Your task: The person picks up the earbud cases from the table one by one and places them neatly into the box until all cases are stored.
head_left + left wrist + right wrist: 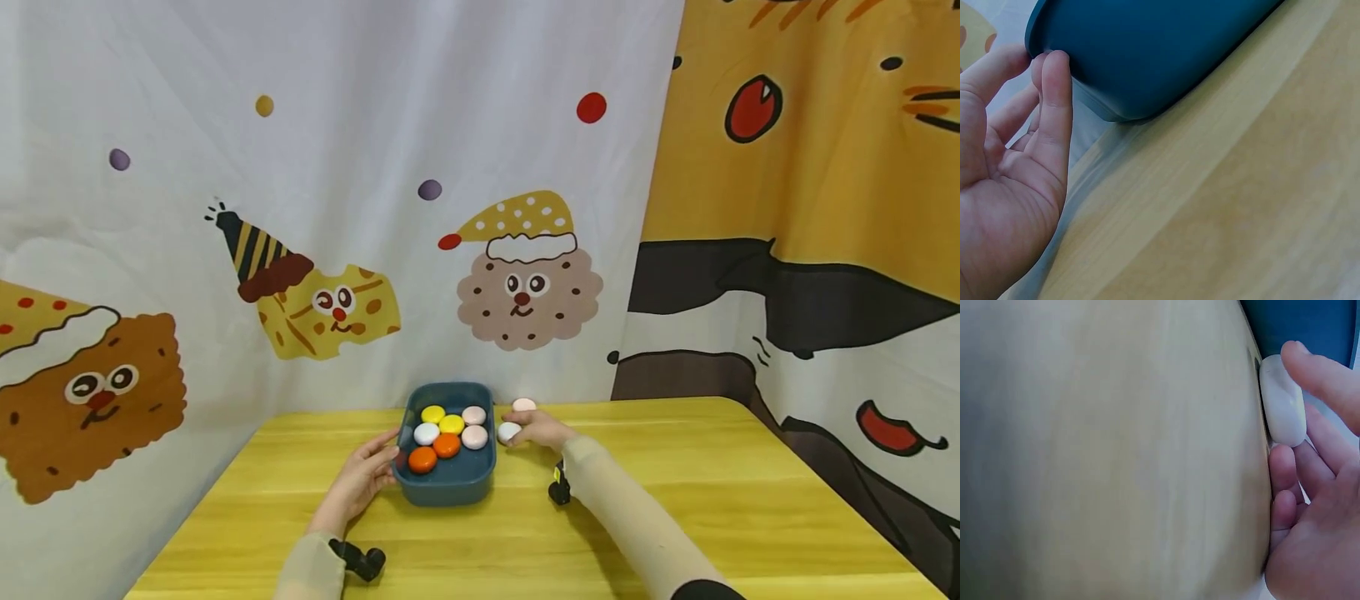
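Observation:
A dark blue rectangular box (450,492) stands on the table, with smooth rounded discs lying inside: two yellow, two pale pink, two orange (422,460) and one white (427,434). At its left side my left hand (362,477) holds the rim, thumb and fingertips against the edge in the left wrist view. Just right of the box, my right hand (546,432) pinches another white disc (1284,403) between thumb and fingers, low by the tabletop. A pale pink disc (523,404) lies behind that hand, partly hidden by it.
The yellow wood-grain table (712,492) runs back to a printed curtain (360,125) with cartoon figures. Black wrist cameras (358,560) are strapped to both forearms. The box's far end stands close to the curtain.

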A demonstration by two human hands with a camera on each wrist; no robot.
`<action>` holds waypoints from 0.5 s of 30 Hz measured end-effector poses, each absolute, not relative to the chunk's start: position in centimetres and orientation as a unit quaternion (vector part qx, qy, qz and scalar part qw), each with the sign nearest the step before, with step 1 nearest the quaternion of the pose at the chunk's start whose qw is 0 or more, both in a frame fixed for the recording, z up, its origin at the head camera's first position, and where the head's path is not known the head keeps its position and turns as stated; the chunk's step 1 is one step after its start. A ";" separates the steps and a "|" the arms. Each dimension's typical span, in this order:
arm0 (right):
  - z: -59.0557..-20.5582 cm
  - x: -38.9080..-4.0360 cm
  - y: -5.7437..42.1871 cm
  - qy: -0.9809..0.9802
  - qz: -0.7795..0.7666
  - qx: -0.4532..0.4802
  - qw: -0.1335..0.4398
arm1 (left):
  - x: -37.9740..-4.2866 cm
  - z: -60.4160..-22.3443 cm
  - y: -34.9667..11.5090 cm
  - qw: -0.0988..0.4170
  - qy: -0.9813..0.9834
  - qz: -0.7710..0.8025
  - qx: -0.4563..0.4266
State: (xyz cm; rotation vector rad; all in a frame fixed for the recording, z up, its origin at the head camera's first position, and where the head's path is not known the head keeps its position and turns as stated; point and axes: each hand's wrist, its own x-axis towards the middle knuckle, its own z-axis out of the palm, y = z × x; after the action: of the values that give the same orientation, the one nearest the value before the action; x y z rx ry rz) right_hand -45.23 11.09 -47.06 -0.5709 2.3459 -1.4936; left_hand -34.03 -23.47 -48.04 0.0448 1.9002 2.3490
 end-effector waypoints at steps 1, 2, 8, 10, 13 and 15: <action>-47.1 -45.3 11.0 0.817 -0.522 -0.198 0.148 | -34.1 -48.0 -23.5 0.059 0.629 0.775 0.013; -47.1 -45.4 11.0 0.818 -0.520 -0.197 0.145 | -34.1 -47.9 -23.5 0.059 0.630 0.775 0.013; -46.9 -45.5 11.0 0.825 -0.519 -0.182 0.130 | -34.3 -47.7 -23.6 0.059 0.623 0.780 0.019; -46.9 -45.4 10.9 0.825 -0.522 -0.176 0.128 | -34.3 -47.8 -23.6 0.057 0.620 0.782 0.020; -47.0 -45.2 10.9 0.824 -0.525 -0.168 0.127 | -34.2 -47.8 -23.6 0.058 0.620 0.782 0.018; -47.1 -45.2 10.9 0.823 -0.529 -0.164 0.127 | -34.2 -47.9 -23.6 0.058 0.621 0.781 0.016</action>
State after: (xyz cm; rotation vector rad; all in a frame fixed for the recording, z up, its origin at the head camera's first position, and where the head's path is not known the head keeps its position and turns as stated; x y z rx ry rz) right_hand -45.19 10.90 -47.14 -0.4772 2.3963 -1.5385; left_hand -34.16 -23.58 -47.87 0.0496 1.8826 2.3671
